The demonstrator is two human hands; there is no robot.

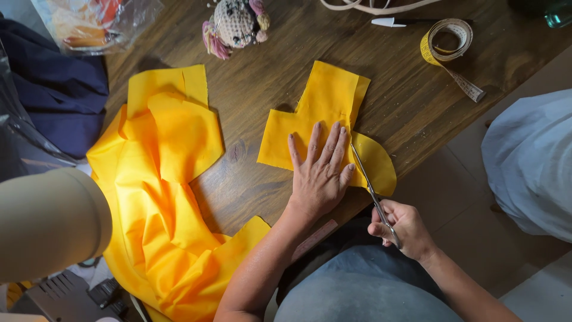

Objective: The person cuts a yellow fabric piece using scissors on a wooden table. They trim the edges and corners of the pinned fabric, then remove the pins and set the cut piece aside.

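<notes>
Scissors (374,198) gripped in my right hand (402,229), blades biting the yellow fabric piece (322,110) at table (268,71) edge, about 5 o'clock. Left hand (319,173) flat on it; thin floppy cloth, so I pin it near the cut.

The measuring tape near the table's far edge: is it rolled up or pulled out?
Mostly rolled: the measuring tape sits coiled on the table, one short end trailing out.

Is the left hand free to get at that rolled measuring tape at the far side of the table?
Probably not right away. The left hand lies flat on the small yellow fabric piece, pinning it while the right hand works the scissors. The measuring tape lies far off, though bare table lies between.
</notes>
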